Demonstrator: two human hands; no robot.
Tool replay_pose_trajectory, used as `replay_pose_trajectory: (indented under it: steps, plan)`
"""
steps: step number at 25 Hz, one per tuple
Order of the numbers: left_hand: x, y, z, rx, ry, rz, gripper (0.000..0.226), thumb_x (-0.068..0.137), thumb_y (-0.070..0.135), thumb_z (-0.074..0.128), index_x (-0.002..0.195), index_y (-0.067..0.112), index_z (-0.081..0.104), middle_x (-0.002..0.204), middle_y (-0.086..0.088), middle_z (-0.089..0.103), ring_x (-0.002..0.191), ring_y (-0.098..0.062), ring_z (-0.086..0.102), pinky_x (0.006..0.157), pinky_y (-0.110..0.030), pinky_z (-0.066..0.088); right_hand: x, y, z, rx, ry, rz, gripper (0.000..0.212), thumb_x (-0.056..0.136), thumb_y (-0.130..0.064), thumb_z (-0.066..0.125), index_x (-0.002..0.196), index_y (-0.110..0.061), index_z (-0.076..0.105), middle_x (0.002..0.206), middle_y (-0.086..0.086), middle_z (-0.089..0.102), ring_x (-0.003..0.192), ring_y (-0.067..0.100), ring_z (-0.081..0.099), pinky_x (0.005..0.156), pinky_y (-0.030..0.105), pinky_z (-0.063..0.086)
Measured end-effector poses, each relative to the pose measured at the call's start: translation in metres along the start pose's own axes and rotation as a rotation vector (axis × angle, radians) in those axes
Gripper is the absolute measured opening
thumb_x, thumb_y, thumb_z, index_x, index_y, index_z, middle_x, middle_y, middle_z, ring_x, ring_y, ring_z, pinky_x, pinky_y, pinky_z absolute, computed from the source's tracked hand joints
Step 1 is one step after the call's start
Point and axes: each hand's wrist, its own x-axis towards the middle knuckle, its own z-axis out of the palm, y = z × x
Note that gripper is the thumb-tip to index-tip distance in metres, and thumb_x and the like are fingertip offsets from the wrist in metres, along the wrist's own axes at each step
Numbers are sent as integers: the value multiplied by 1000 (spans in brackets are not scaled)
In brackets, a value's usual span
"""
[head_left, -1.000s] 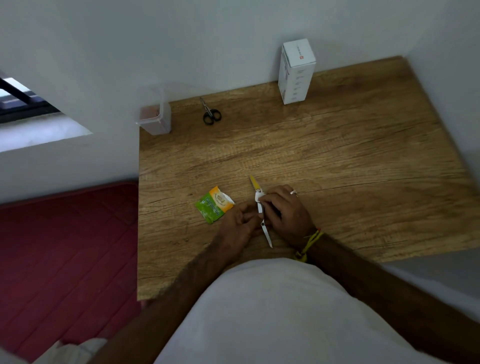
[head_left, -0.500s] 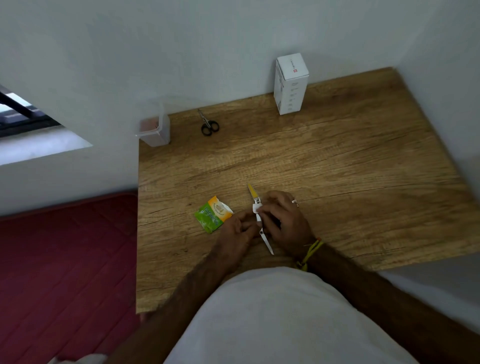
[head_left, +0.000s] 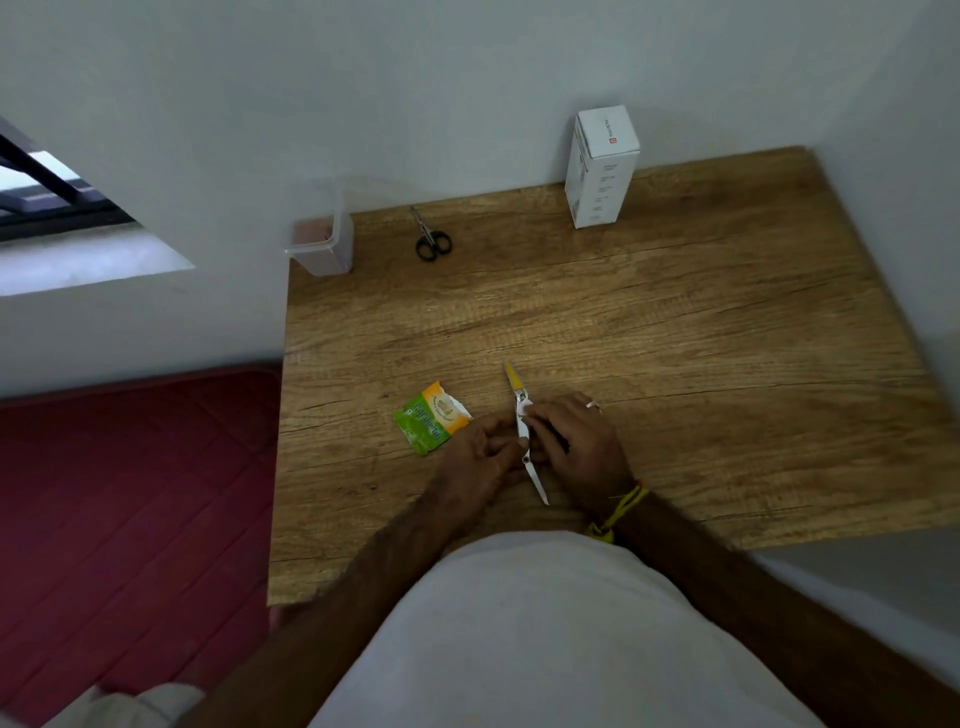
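Observation:
A slim folding knife (head_left: 521, 415) with a yellow handle end and a bare metal blade pointing toward me lies between my hands near the front of the wooden table (head_left: 675, 332). My left hand (head_left: 480, 449) pinches its middle from the left. From the right, my right hand (head_left: 576, 441) has its fingers curled over the knife, with a small white piece (head_left: 524, 409) under the fingertips. A torn green and orange sachet (head_left: 430, 417) lies flat just left of my left hand.
Black-handled scissors (head_left: 431, 240) lie at the back by the wall. A clear plastic container (head_left: 322, 241) stands at the back left corner, and a white carton (head_left: 600, 166) stands upright at the back. Red floor matting (head_left: 130, 493) lies left of the table.
Both hands stay on the knife in much the same grip. The view has shifted slightly; the knife and sachet keep their place on the table.

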Motion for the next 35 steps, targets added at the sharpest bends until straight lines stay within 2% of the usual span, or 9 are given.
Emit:
replay_pose_trajectory:
  steps: [2, 6, 9, 13, 18, 22, 27, 31, 35]
  plan:
    - [1, -2, -1, 6, -4, -8, 36, 97, 2, 57, 133, 5, 56, 108, -15, 74, 102, -27, 72, 90, -36, 58, -1, 2, 1, -25, 14, -28, 18, 90, 1, 62, 106, -1, 72, 105, 9, 72, 98, 21, 63, 94, 32, 46]
    - [2, -4, -2, 21, 18, -16, 33, 97, 4, 58, 130, 6, 57, 105, -15, 75, 99, -28, 73, 89, -39, 59, 8, -6, 0, -34, 9, -56, 25, 95, -12, 52, 103, -2, 73, 100, 11, 67, 94, 22, 58, 85, 31, 45]
    - [2, -5, -1, 4, 12, -15, 31, 97, 3, 58, 128, 6, 59, 103, -16, 75, 98, -29, 73, 88, -40, 58, 6, -7, 1, -22, 3, -61, 25, 95, -14, 53, 102, -2, 74, 100, 11, 66, 94, 19, 57, 84, 31, 46]
    - [-1, 2, 1, -23, 7, -3, 30, 97, -1, 56, 125, 7, 60, 102, -14, 75, 92, -19, 74, 76, -26, 59, 11, -3, 2, 35, 5, 13, 17, 91, -4, 61, 102, -3, 74, 97, 8, 65, 91, 16, 57, 81, 38, 49]
    - [-3, 4, -1, -27, -9, 3, 31, 96, -2, 56, 123, 12, 61, 102, -10, 76, 96, -20, 73, 78, -26, 59, 11, -4, 1, 93, -3, 26, 16, 93, -6, 62, 103, -4, 74, 98, 6, 65, 90, 20, 60, 80, 41, 49]
    - [-4, 4, -1, -4, -34, 5, 34, 97, -1, 56, 130, 7, 57, 107, -12, 75, 101, -22, 72, 82, -27, 58, 7, -1, 1, 94, -5, 41, 14, 92, -6, 65, 104, -3, 73, 98, 5, 65, 90, 21, 60, 80, 42, 49]
    - [-3, 4, -1, 23, -39, 39, 31, 96, -2, 57, 124, 10, 61, 103, -15, 76, 97, -25, 73, 80, -27, 58, 3, -4, 1, 47, -26, -42, 15, 92, -4, 65, 106, -3, 73, 100, 8, 67, 93, 23, 61, 83, 36, 50]
    - [-5, 5, 0, 45, -40, 40, 35, 96, -2, 56, 130, 5, 58, 106, -15, 75, 99, -22, 73, 79, -22, 56, 4, -2, -1, 59, -8, -11, 16, 92, -6, 66, 106, -5, 73, 98, 5, 66, 90, 21, 61, 81, 40, 49]
    - [-6, 6, -3, 34, -92, 38, 39, 95, -4, 56, 133, 7, 56, 113, -14, 73, 108, -24, 69, 90, -29, 56, 2, 1, -2, 48, 2, 19, 15, 93, -10, 64, 103, -6, 75, 92, 6, 64, 85, 23, 59, 76, 44, 49]
